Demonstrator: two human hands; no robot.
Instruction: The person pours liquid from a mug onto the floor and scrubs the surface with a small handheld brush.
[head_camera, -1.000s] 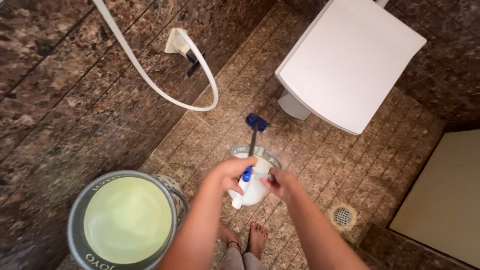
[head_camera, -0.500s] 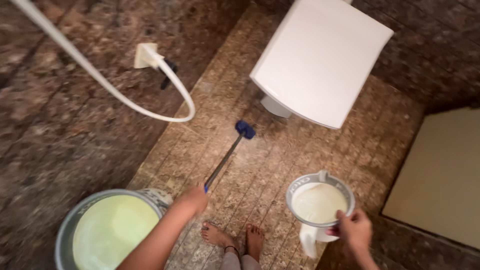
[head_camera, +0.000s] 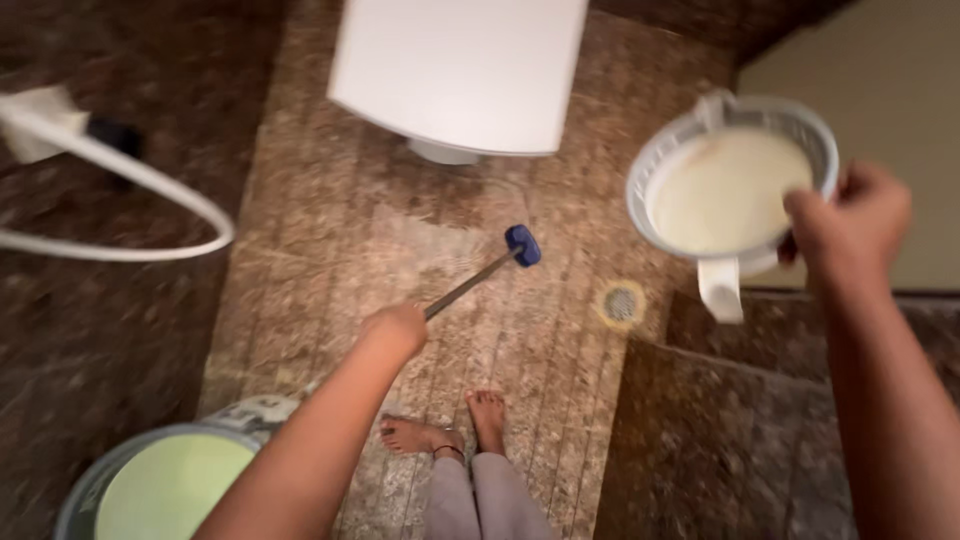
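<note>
Overall: a tiled bathroom floor (head_camera: 330, 250) seen from above, the view blurred.
Left hand: the left hand (head_camera: 395, 328) has its fingers wrapped shut round the near end of a long-handled brush (head_camera: 478, 277).
Brush: the handle slants up and away to the right; its blue head (head_camera: 523, 245) sits low at the floor, just short of the white toilet (head_camera: 460, 70).
Right hand: the right hand (head_camera: 850, 225) has its fingers clamped on the rim of a grey mug (head_camera: 735, 185), held up in the air at the right.
Mug: upright, filled with pale liquid, white handle pointing down.
Bucket: a grey bucket (head_camera: 150, 480) of greenish water stands lower left, beside the left forearm.
Feet: bare feet (head_camera: 450, 425) on the tiles, below the brush.
Drain: a round floor drain (head_camera: 620, 303) lies between the brush head and the mug.
Hose: a white hose (head_camera: 120, 210) loops at the left wall.
</note>
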